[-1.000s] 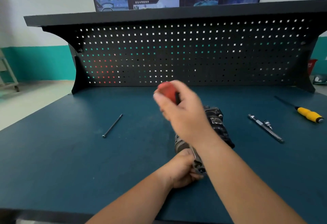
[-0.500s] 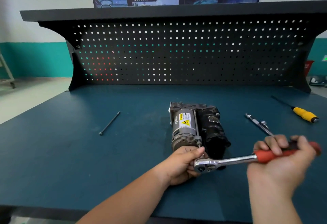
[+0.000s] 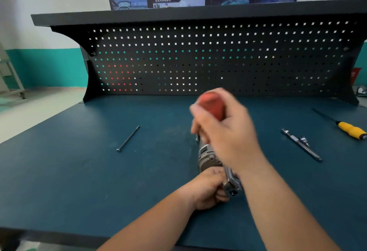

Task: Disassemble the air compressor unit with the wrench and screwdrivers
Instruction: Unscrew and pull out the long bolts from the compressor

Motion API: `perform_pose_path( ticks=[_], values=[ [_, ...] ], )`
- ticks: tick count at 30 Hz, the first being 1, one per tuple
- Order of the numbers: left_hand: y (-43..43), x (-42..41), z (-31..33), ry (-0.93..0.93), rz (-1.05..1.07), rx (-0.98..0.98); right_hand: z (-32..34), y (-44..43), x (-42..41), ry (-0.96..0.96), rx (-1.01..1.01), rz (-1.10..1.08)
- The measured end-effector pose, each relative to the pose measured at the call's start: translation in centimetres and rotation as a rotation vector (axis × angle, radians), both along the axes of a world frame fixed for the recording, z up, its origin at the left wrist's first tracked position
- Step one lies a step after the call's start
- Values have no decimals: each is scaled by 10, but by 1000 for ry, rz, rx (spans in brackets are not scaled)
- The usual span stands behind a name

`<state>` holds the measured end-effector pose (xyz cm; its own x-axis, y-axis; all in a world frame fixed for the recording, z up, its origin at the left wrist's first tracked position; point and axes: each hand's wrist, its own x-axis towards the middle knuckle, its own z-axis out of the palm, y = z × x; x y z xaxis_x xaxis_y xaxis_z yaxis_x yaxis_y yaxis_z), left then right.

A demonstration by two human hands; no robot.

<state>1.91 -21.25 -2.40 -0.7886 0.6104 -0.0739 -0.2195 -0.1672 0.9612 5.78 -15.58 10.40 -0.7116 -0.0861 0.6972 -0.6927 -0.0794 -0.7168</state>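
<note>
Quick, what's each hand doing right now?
Left hand: curled round the head of the wrench, against the compressor.
Right hand: closed round the red grip of the wrench.

Open dark-blue bench mat (image 3: pixel 69 171) surrounds a thin black bolt (image 3: pixel 128 138) leftward; a slim steel extension bar (image 3: pixel 301 144) and a yellow-handled screwdriver (image 3: pixel 350 130) obstruct the right.

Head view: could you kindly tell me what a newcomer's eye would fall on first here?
The right hand, blurred over the middle of the bench, grips the red-handled wrench, while the left hand holds the wrench's head at the near end of the compressor. At far right lies a yellow screwdriver, and a long bolt lies apart on the left.
</note>
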Motion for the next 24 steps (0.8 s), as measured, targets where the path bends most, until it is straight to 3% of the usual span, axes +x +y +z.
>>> perform_pose_path(
  ticks=[4, 6, 8, 13, 19, 24],
  values=[
    [-2, 4, 4, -46, 61, -61, -12, -33, -10, 29, 389, -132],
    [-4, 7, 7, -40, 70, -69, -10, -33, -13, 25, 394, -143],
    [-2, 7, 8, -37, 63, -56, -2, -24, -14, 8, 229, -152],
    [-2, 2, 6, -79, 16, 37, 4, 23, -1, -50, -404, -116],
    [0, 2, 7, -100, 39, 130, -30, 62, 22, 50, -863, -364],
    [0, 2, 5, -106, 27, 138, -58, 84, 26, -135, -1143, -449]
  ],
)
